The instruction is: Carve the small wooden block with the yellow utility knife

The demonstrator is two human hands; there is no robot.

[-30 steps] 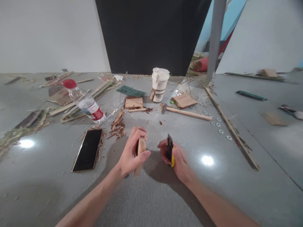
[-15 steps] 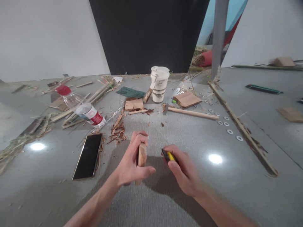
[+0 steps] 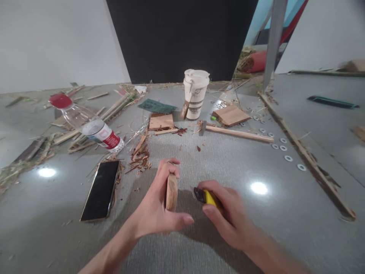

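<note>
My left hand (image 3: 155,207) grips a small wooden block (image 3: 171,193) on edge, fingers over its top and the thumb stretched out at its near end. Just to the right, my right hand (image 3: 226,213) is closed round a yellow and black utility knife (image 3: 209,198). Its short blade points left toward the block, with a gap between them. Beyond the hands, reddish-brown wood shavings (image 3: 140,158) lie scattered on the grey surface (image 3: 182,251).
At left lie a phone (image 3: 101,190) and a tilted, red-capped water bottle (image 3: 88,123). A lidded white cup (image 3: 195,93), a hammer (image 3: 239,134), wood pieces (image 3: 230,115) and green sandpaper (image 3: 156,106) sit farther back. Several washers (image 3: 288,158) and a long strip (image 3: 308,154) are at right.
My right hand has shifted slightly right and nearer with the knife, and its blade shows more clearly. My left hand still grips the block, its thumb reaching slightly farther right. The view has shifted slightly.
</note>
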